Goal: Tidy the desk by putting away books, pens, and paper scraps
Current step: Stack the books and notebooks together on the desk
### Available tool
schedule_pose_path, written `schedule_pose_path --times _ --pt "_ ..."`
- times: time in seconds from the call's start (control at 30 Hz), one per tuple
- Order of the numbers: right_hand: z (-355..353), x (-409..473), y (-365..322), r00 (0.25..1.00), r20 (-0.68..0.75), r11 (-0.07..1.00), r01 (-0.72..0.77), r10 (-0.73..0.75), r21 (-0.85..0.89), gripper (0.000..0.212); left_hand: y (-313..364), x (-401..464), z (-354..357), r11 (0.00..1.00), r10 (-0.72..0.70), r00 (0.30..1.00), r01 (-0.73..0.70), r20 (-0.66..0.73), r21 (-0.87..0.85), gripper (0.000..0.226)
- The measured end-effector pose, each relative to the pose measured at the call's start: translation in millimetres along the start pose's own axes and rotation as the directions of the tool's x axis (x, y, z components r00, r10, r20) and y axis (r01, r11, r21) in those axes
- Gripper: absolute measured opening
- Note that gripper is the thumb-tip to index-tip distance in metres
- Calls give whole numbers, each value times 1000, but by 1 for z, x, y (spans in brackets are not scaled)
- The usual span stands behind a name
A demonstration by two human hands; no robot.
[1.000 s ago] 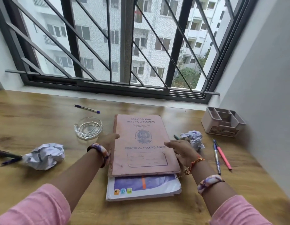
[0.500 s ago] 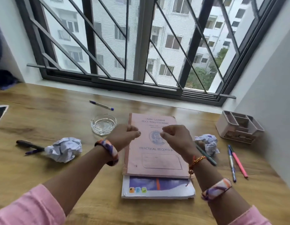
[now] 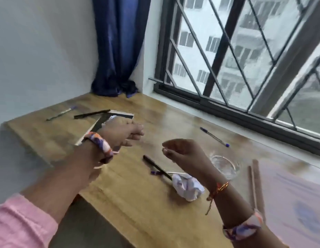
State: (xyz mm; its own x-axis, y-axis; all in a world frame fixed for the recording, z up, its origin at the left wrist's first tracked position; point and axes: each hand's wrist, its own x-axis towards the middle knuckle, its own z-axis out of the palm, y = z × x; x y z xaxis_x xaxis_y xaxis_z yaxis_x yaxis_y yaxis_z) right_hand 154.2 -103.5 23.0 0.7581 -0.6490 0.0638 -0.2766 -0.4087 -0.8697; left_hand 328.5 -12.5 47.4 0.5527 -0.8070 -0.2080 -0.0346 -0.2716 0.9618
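Both hands are hovering empty over the wooden desk [image 3: 137, 203]: left hand [image 3: 122, 132] flat-fingered, right hand [image 3: 184, 154] loosely curled, above a crumpled paper ball [image 3: 187, 187] and slim black pen [image 3: 156, 167].

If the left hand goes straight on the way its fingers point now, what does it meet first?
The left hand points right, above the desk. The way looks free at first; further on lies the blue pen near the window, but that pen lies lower, and depth is unclear in this blurred picture.
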Motion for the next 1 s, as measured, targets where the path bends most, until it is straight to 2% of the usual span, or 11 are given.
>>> schedule_pose_path --times 0.17,0.23,0.3,0.33,0.4,0.5,0.57,0.7,0.8,0.9,1.0 --pt "82 72 -26 975 164 920 199 -150 -337 39 -38 46 -118 992 -55 962 83 -266 94 21" --pt "114 99 -31 935 216 728 353 -280 -587 46 -60 62 -144 971 -82 948 145 -306 189 23" --pt "141 117 -32 866 303 411 464 -398 -785 49 -80 75 -152 924 -84 945 192 -315 332 26" --pt "154 125 -33 832 359 294 500 -422 -815 47 -88 80 -153 889 -74 944 208 -321 408 25" --pt "173 138 -36 797 439 163 540 -416 -826 42 -96 92 -152 829 -55 947 220 -317 514 22" --pt "180 158 -34 811 493 94 544 -316 -834 43 -95 107 -151 800 -73 954 230 -291 554 15" --pt "174 167 -33 853 459 75 489 -247 -869 46 -94 113 -150 779 -80 955 238 -285 581 18" --pt "158 167 -34 968 219 94 232 -125 -968 35 -99 118 -151 751 -153 951 288 -267 595 24" --pt "151 163 -34 996 48 177 60 -72 -982 27 -99 121 -149 759 -168 949 297 -267 579 25" --pt "152 160 -28 994 34 515 -23 100 -857 13 -96 129 -142 807 -178 953 284 -246 517 34" --pt "161 161 -16 909 213 791 -174 358 -586 32 -90 132 -134 867 -218 936 315 -275 387 43"
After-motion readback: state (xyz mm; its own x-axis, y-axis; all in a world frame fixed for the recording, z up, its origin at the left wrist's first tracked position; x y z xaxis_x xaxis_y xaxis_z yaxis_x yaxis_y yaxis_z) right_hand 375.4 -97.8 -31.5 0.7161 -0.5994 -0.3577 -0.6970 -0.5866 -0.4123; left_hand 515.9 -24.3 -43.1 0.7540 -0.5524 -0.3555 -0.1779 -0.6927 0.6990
